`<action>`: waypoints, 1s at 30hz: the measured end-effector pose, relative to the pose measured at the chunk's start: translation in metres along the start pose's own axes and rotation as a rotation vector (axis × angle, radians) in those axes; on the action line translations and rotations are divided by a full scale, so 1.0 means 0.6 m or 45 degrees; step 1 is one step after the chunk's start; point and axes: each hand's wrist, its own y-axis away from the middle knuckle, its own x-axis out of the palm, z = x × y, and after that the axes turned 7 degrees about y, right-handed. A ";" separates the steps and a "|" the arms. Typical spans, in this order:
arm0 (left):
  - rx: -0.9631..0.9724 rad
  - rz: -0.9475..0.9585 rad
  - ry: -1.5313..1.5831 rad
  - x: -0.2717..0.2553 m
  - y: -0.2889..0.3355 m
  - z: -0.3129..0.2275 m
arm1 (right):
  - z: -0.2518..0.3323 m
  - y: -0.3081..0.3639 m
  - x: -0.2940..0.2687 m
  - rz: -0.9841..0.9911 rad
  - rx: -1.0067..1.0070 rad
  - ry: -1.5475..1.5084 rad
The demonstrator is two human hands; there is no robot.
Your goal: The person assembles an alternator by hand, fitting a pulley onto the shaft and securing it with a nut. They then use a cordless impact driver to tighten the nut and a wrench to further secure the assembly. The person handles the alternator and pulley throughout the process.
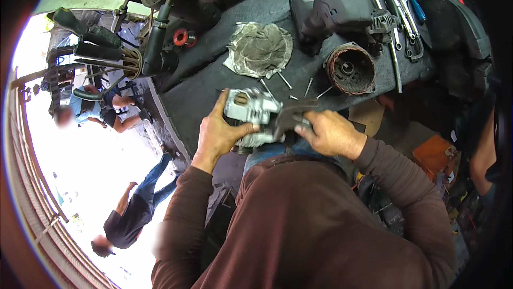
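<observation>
My left hand [216, 137] is wrapped round a silver, finned alternator housing [247, 108] near the bench's front edge, thumb across its side. Closed beside it, my right hand [332, 133] grips a dark metal tool [288, 119] whose end meets the housing's right side. Motion smears the tool, so its exact kind cannot be made out. Just beyond lie several long bolts [285, 79]. A round stator [350, 70] with copper windings stands to the right of them. Behind the housing is a grimy, crumpled cloth [260, 49].
A black cordless power tool [334, 8] lies at the back, with wrenches [398, 8] to its right. A red spool [184, 38] sits left, near handled tools [125, 59] in a holder. Two people [136, 211] are beyond the bench's left side; another person's arm [482, 150] shows right.
</observation>
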 end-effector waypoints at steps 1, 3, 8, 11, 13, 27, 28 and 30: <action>0.051 0.034 -0.078 0.001 0.002 -0.008 | -0.005 -0.001 -0.005 0.001 -0.001 -0.041; -0.004 -0.020 -0.022 0.008 0.003 0.000 | -0.021 -0.007 -0.017 -0.060 -0.006 -0.121; -0.001 -0.081 -0.016 0.014 -0.008 0.000 | -0.012 -0.031 -0.046 -0.453 0.110 -0.494; -0.005 -0.027 -0.026 0.010 -0.008 -0.008 | -0.001 -0.017 -0.012 0.069 -0.045 -0.036; 0.011 -0.036 -0.021 0.011 -0.006 -0.006 | -0.004 -0.017 -0.016 0.033 -0.037 -0.098; -0.017 -0.080 -0.017 0.019 0.002 0.006 | 0.004 -0.015 -0.032 -0.324 0.064 -0.311; -0.012 -0.080 -0.021 0.020 -0.001 0.004 | 0.000 -0.030 -0.022 -0.471 -0.028 -0.222; -0.023 -0.055 -0.016 0.019 -0.002 0.003 | -0.014 -0.066 0.011 -0.754 -0.209 -0.031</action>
